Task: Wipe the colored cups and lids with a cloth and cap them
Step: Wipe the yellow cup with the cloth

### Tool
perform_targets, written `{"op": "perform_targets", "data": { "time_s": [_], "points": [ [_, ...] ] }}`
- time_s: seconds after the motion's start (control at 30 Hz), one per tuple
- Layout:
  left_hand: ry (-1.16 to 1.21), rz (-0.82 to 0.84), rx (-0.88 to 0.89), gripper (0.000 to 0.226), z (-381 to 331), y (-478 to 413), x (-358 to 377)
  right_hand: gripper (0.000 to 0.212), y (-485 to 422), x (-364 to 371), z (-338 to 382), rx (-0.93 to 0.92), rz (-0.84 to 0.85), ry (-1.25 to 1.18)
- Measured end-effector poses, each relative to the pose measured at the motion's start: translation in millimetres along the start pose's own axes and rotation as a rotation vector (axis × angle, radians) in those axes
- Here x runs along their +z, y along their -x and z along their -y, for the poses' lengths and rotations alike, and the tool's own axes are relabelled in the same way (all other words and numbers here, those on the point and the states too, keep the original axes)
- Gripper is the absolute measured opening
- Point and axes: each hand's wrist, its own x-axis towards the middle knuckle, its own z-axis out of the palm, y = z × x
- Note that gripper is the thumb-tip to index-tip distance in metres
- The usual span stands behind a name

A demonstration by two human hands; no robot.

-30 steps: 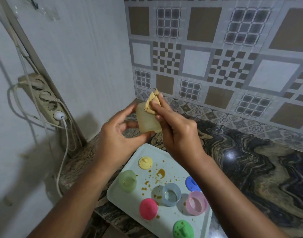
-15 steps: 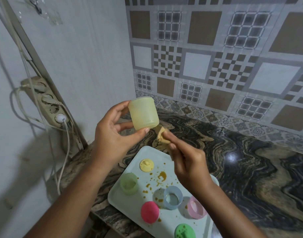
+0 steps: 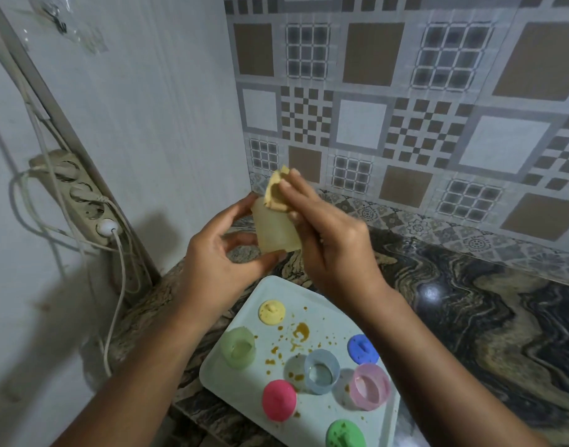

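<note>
My left hand [image 3: 217,256] holds a pale yellow cup [image 3: 275,232] by its base, up in front of the wall corner. My right hand [image 3: 331,245] pinches a small tan cloth [image 3: 275,191] and presses it against the cup's far end. Below, a white tray [image 3: 244,398] carries a green cup [image 3: 238,347], a blue cup [image 3: 321,371] and a pink cup [image 3: 369,386], all uncapped. Loose lids lie on it too: yellow [image 3: 272,312], blue [image 3: 362,349], pink [image 3: 278,402] and green [image 3: 345,433]. Brown spatters dot the tray.
The tray sits on a dark marbled counter [image 3: 470,317] near its front left corner. A power strip [image 3: 80,201] with a plugged white cable hangs on the left wall. Patterned tiles [image 3: 405,108] cover the back wall.
Half a second ago my right hand held the cloth below the cup. It has come back up and the cloth is at the cup's far end again, with the cup tipped away from me.
</note>
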Motion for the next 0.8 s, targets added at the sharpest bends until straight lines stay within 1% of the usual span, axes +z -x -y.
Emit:
{"op": "perform_targets", "data": {
  "time_s": [0.07,0.13,0.23,0.37,0.47,0.6,0.7,0.8],
  "points": [
    [0.001,-0.011,0.0,0.081,-1.7,0.6,-0.2,0.036,3.8,5.9,-2.1,-0.03,0.07,0.028],
    [0.005,-0.018,-0.012,0.082,-0.1,1.2,-1.2,0.037,9.6,9.1,-3.9,-0.035,0.093,0.032],
    [0.007,-0.023,-0.03,0.085,3.8,3.6,-1.8,0.037,19.1,11.2,-5.1,-0.032,0.084,0.027],
    [0.006,-0.038,-0.034,0.08,7.2,6.2,2.1,0.036,28.7,8.8,-5.6,-0.024,0.07,0.026],
    [0.019,-0.057,-0.049,0.083,13.2,2.2,-0.4,0.035,38.4,8.2,-3.7,-0.024,0.06,-0.001],
    [0.032,-0.07,-0.025,0.087,11.9,1.0,-2.9,0.033,50.8,5.3,-2.2,-0.041,0.031,-0.028],
    [0.029,-0.077,-0.037,0.087,13.6,1.0,-5.6,0.031,63.1,1.6,-7.2,-0.033,0.06,-0.038],
    [0.03,-0.094,-0.032,0.085,13.0,0.2,-8.8,0.03,77.1,-2.3,-16.0,0.024,0.102,-0.072]
  ]
}}
